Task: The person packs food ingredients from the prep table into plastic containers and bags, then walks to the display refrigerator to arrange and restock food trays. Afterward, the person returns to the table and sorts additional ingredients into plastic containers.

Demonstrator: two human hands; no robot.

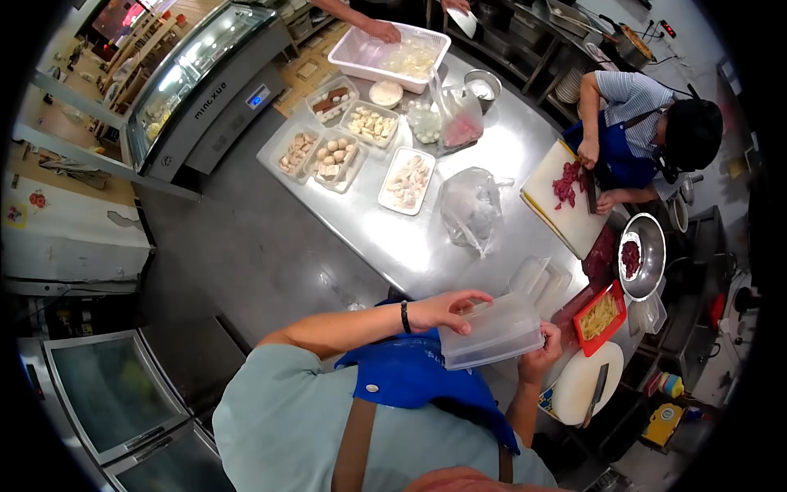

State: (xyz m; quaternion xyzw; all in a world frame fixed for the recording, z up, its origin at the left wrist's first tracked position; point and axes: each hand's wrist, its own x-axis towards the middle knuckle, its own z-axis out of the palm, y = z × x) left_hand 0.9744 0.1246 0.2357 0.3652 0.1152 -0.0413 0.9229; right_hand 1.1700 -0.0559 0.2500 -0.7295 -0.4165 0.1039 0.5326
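In front of my blue apron is a clear plastic container [492, 332], tilted and held between both hands. My left hand [449, 312], with a dark bead bracelet at its wrist, is closed on the container's far left edge. At the opposite end, my right hand [541, 357] wraps round the container's side. Just beyond it on the steel table lie more clear plastic containers [548, 283]. A clear plastic bag [473, 211] sits further up the table.
Across the steel table [361, 234] stand food tubs, a white tray of pale pieces [407, 180] and a white basket [361, 64]. At right a co-worker cuts red meat [566, 184] on a board. Near my right are a red tray [613, 307] and a round board with a knife [600, 385].
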